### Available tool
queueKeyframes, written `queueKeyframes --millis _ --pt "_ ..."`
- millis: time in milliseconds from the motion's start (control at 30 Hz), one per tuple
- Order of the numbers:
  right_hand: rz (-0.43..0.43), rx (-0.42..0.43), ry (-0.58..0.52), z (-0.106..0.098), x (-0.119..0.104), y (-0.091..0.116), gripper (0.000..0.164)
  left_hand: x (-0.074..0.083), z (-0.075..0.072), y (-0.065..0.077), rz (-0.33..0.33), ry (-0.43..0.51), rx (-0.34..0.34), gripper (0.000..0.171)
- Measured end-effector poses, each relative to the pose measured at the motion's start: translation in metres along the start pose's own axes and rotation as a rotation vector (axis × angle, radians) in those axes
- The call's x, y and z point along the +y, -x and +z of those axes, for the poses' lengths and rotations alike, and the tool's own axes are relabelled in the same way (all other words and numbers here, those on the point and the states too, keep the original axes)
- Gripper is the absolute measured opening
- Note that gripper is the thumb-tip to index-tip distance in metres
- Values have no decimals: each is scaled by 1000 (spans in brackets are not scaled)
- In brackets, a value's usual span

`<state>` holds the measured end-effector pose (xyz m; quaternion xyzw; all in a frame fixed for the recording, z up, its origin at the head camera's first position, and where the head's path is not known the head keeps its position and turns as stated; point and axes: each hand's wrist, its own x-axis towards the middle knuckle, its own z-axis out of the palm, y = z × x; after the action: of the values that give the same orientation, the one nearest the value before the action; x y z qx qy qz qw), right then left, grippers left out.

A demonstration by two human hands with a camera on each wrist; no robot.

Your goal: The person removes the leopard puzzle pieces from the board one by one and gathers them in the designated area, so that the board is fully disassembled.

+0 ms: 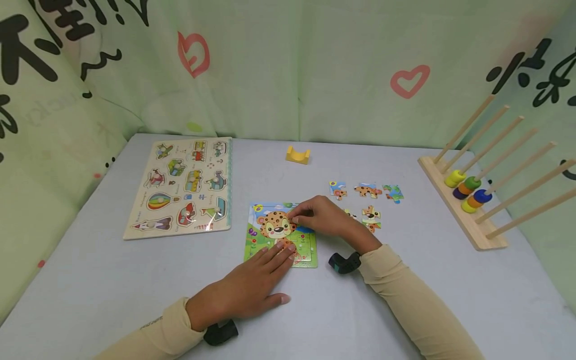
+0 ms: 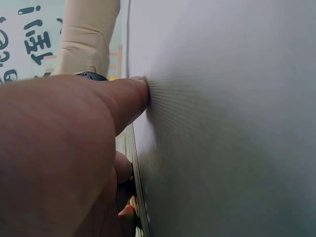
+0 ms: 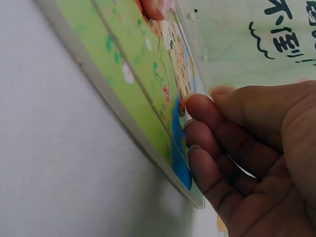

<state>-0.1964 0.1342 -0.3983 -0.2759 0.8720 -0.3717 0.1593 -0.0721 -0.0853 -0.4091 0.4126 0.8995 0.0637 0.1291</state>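
A leopard puzzle board lies on the table in front of the person. Fingers of the left hand rest flat on its lower part, thumb spread onto the tablecloth; the left wrist view shows that thumb from the side. At the upper right of the picture, the right hand has thumb and index finger together, pinching a small spotted puzzle piece right at the board's surface. Most of this piece is hidden by the fingertips. Part of the leopard's body lies under the left fingers.
Several loose puzzle pieces lie right of the board, some partly behind the right forearm. A vehicle puzzle board is at the left. Farther back sits a yellow block. At the right stands a wooden peg rack with coloured rings.
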Motion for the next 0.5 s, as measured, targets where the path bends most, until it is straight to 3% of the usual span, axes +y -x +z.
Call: queueKeyframes --millis 267,500 --pt "-13 -74 -10 -6 -4 2 19 -1 -1 0 21 12 24 74" --pt "-19 -86 -49 -5 -4 1 20 -1 0 0 15 6 16 75"
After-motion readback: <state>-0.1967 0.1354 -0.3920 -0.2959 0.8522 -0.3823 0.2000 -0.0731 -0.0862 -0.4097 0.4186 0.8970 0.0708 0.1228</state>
